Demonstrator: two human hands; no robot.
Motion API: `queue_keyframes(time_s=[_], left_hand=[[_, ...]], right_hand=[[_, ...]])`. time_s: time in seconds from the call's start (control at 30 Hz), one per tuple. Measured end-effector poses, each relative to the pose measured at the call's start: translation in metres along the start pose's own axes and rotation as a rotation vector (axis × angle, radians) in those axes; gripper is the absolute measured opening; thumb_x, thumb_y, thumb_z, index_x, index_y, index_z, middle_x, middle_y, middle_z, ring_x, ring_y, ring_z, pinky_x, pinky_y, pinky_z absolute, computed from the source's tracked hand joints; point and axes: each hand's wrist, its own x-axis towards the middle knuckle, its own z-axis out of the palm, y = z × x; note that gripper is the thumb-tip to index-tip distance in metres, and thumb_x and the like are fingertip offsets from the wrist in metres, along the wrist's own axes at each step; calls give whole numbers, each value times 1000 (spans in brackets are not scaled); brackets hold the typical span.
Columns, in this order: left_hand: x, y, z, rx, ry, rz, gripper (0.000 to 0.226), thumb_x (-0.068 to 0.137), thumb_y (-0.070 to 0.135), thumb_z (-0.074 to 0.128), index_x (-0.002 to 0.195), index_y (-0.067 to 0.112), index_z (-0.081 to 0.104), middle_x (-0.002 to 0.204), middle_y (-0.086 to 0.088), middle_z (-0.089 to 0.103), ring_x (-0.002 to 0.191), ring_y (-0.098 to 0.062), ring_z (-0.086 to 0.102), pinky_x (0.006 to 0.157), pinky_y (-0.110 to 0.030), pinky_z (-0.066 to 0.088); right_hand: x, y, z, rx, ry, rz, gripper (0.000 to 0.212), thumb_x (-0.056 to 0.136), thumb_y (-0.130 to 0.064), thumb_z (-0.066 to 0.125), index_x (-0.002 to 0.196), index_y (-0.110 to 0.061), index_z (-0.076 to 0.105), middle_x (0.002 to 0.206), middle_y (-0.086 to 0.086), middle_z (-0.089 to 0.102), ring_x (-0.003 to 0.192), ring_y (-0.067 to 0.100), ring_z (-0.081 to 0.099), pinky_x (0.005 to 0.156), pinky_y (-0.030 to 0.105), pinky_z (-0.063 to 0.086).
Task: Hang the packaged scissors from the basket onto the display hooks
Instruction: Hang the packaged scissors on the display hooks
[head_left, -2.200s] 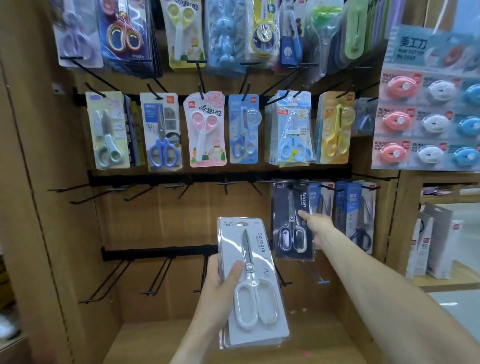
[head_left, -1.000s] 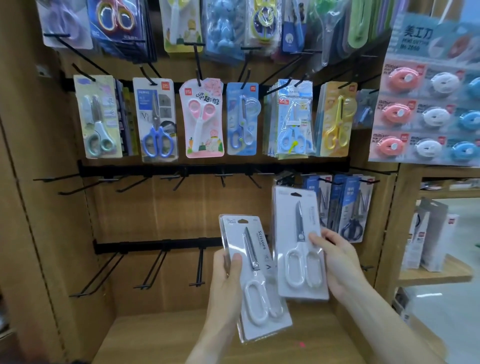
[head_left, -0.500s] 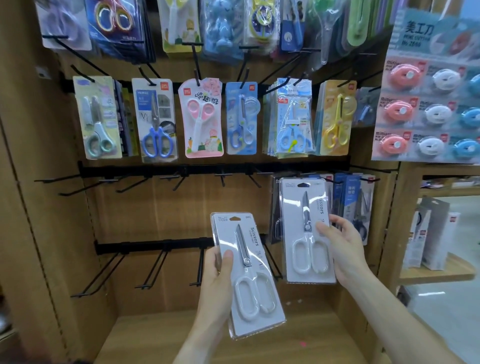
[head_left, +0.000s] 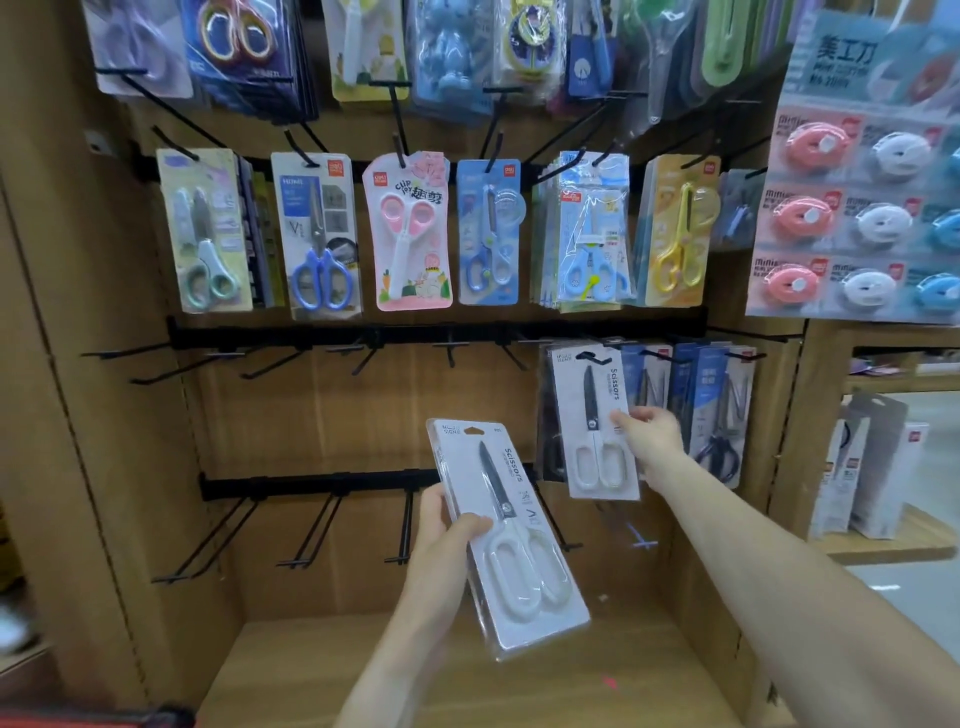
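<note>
Wooden display wall (head_left: 291, 415) fills our frame, black hooks (head_left: 332, 530) jutting out. Our right hand (head_left: 649, 431) pinches a white pack (head_left: 597, 431) reading "Scissors" at centre right, on its hook. Lower centre, our left hand (head_left: 441, 540) grips another "Scissors" pack (head_left: 514, 535), tilted.

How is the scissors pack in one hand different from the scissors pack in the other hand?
The pack in the left hand is tilted and held in the air, away from any hook; the pack in the right hand hangs upright with its hole at a display hook. The left pack looks nearer and bigger; the right pack sits farther back against the shelf. Both are grey cards marked Scissors, holding white-handled scissors.
</note>
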Motion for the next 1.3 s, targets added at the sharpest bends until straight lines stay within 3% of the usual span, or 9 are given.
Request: queue_keyframes(time_s=[0.13, 0.27, 0.33, 0.53, 0.63, 0.73, 0.93, 1.17, 1.3], left_hand=[[1, 0, -4, 47, -24, -11, 36, 102, 10, 55, 126, 37, 55, 114, 10, 77, 94, -8, 76, 71, -22, 56], [4, -6, 0, 95, -86, -16, 41, 102, 11, 61, 131, 40, 55, 124, 7, 76, 114, -21, 73, 101, -43, 56], [5, -11, 4, 106, -116, -5, 40, 102, 7, 62, 131, 34, 58, 122, 1, 77, 118, -26, 71, 105, -44, 55], [0, -12, 18, 77, -206, 63, 45, 103, 3, 62, 140, 27, 57, 123, -3, 77, 116, -24, 72, 100, -39, 58], [-3, -8, 23, 60, -163, 73, 56, 101, 12, 68, 145, 40, 49, 114, -4, 80, 110, -20, 75, 98, -37, 58], [-2, -6, 24, 108, -64, 115, 67, 95, 27, 76, 150, 49, 44, 121, 11, 75, 111, 1, 70, 92, -26, 54], [-3, -4, 21, 101, 17, 122, 53, 99, 23, 72, 143, 46, 53, 123, 14, 72, 109, 6, 68, 82, -13, 48], [-5, -4, 21, 112, 30, 120, 43, 100, 21, 70, 135, 45, 60, 122, 13, 73, 105, 7, 69, 83, -14, 48], [-4, -6, 15, 148, 45, 130, 43, 101, 22, 69, 135, 46, 60, 122, 14, 72, 105, 8, 68, 80, -12, 49]], right_hand=[[-38, 5, -9, -276, 207, -156, 44, 94, -27, 75, 129, -11, 55, 123, 13, 66, 113, 35, 63, 94, 47, 54], [-131, 23, -17, -13, -138, -194, 28, 95, -36, 73, 117, -26, 59, 113, -4, 70, 103, 14, 67, 93, 39, 54], [-170, 31, -20, 104, -300, -154, 25, 94, -33, 75, 116, -30, 61, 107, -6, 75, 98, 13, 72, 86, 36, 57], [-188, 42, -28, 242, -261, -100, 36, 95, -6, 71, 120, -28, 57, 102, 3, 79, 95, 26, 76, 86, 49, 62], [-175, 32, -34, 302, -205, -93, 37, 95, -4, 70, 120, -28, 58, 102, 2, 79, 92, 24, 77, 81, 46, 63], [-152, 20, -39, 334, -100, -113, 37, 95, -4, 69, 121, -28, 57, 100, 1, 79, 91, 22, 77, 81, 46, 62], [-106, 7, -37, 344, -25, -132, 42, 97, -4, 67, 131, -24, 53, 112, 4, 73, 102, 22, 72, 94, 46, 59], [-59, 6, -14, 182, -7, -140, 39, 97, -1, 64, 121, -28, 51, 115, 5, 69, 96, 22, 71, 88, 44, 61], [-35, 3, -5, -90, 17, -180, 39, 94, -10, 69, 120, -31, 48, 126, 6, 64, 109, 25, 65, 90, 43, 57]])
